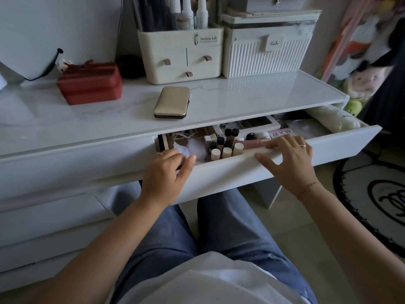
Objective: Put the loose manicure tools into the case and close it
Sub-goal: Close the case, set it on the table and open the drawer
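Note:
A gold manicure case [172, 102] lies closed on the white marble desktop [252, 93], apart from both hands. No loose manicure tools show in this view. Below it a white drawer [341, 140] stands pulled out, full of small bottles and cosmetics. My left hand [166, 174] grips the drawer's front edge at its left end, fingers curled over the rim and thumb on the front. My right hand [289, 160] rests on the front edge further right, fingers spread and straight.
A red zip case [89, 83] sits at the back left. A cream organiser with little drawers [182, 55] and a ribbed white box [267, 53] stand at the back. Foundation bottles [225, 148] crowd the drawer. My knees are under the drawer; a round rug [372, 194] lies right.

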Available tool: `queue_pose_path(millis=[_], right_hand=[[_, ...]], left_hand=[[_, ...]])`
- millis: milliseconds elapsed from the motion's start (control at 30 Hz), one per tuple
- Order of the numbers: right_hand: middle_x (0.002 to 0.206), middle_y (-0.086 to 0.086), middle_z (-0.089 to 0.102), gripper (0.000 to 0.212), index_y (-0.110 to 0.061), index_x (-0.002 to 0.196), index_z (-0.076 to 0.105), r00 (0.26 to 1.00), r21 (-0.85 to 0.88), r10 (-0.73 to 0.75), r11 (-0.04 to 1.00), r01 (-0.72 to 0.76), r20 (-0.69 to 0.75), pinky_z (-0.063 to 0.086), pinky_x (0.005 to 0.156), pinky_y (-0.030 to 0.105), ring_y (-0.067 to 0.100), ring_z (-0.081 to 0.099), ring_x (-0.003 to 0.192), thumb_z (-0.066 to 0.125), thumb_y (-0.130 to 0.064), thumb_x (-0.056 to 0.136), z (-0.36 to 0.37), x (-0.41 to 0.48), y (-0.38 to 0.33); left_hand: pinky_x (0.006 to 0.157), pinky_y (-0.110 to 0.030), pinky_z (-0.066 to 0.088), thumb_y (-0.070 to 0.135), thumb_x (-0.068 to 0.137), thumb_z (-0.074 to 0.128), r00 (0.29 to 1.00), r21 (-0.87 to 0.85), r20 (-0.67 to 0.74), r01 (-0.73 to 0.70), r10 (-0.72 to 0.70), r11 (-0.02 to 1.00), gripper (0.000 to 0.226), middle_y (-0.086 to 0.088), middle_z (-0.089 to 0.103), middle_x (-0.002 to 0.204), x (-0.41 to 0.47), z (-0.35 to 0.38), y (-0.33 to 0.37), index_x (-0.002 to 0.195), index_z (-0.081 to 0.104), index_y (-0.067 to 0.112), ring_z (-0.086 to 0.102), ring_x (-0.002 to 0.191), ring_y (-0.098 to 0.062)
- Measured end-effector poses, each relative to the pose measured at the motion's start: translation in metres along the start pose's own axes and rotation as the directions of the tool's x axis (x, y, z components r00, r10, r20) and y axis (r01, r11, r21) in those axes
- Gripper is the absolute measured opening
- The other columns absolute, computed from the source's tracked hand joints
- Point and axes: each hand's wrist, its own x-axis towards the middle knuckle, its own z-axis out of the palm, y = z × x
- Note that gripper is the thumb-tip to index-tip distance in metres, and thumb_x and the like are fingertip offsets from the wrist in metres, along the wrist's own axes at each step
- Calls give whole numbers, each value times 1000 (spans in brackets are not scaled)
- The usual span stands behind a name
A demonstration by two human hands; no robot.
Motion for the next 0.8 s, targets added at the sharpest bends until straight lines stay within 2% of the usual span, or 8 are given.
queue_pose_path(millis=[167,333,400,467,567,667,733,800], right_hand=[[82,-11,50,45,-28,68,51,998,1,63,998,-63,-18,24,83,30,13,39,91,46,-73,70,-12,-9,-4],[68,-10,48,52,-26,57,45,992,42,94,995,-91,-80,27,77,32,14,45,75,33,-75,72,-18,-7,-14],[66,-11,48,47,-27,59,47,993,123,81,990,-71,-83,32,75,30,13,47,72,37,-69,78,-17,7,-29],[71,-10,53,40,-25,68,54,998,281,31,960,-15,-52,36,68,16,10,50,70,43,-60,82,-13,31,-49],[98,-4,62,30,-21,96,64,991,491,-47,871,-21,127,39,68,5,4,57,85,51,-46,87,8,77,-86],[121,5,60,44,-10,122,57,945,593,-56,790,-154,321,48,89,26,15,58,106,53,-41,90,36,120,-124],[116,23,61,42,3,116,56,886,687,34,618,-382,462,50,95,43,34,59,107,54,-31,92,47,143,-144],[84,20,56,24,1,96,57,818,724,91,416,-550,568,49,94,43,38,55,90,54,-22,91,56,160,-155]], left_hand=[[50,-39,44,48,93,34,987,-102,161,1,15,995,63,-4,55,55,-1,-13,16,57,61,3,54,51,-25],[57,-36,52,62,89,29,951,-216,301,144,-75,966,65,5,64,56,7,-24,19,63,68,16,64,56,-12],[58,-32,53,60,91,31,967,-242,222,179,-125,954,59,4,69,63,21,-27,12,74,71,21,65,60,-10],[69,-20,48,53,94,34,972,-192,69,236,-227,953,50,7,70,85,45,-27,-4,91,71,19,64,79,-9],[85,-15,39,50,96,34,904,-149,74,428,-422,891,48,8,60,111,89,-20,-40,113,62,15,54,105,-9],[101,-38,40,54,95,29,790,-90,283,587,-544,805,58,-7,56,130,120,-6,-69,128,52,13,50,121,-22],[92,-34,40,54,94,32,744,-75,358,625,-565,777,53,-4,59,126,132,3,-76,126,53,16,53,115,-21],[85,-32,41,51,91,43,726,-107,364,655,-584,748,45,0,61,117,140,8,-77,120,57,19,55,107,-19]])
